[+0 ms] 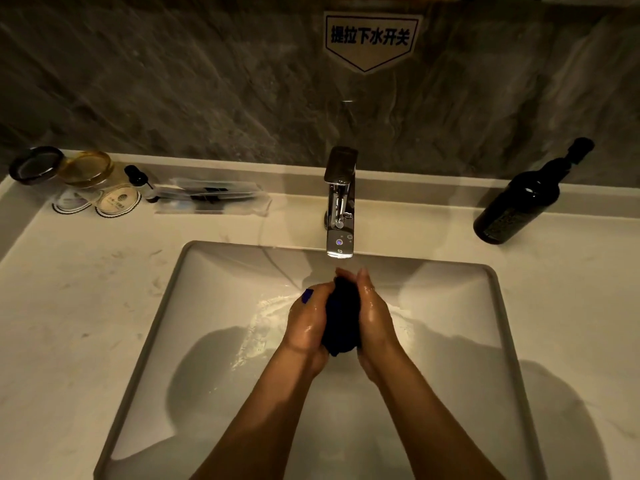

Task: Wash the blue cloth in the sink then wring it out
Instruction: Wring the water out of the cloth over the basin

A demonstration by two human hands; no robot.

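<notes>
Spreading wide across the pale counter (69, 306), a white sink (450, 306) holding shallow water; standing at its back rim, a chrome faucet (340, 202); pressing together just below the spout, left hand (306, 323) and right hand (375, 317) wrapping around the bunched, wet blue cloth (341, 317), squeezing it between both palms above the basin.
</notes>
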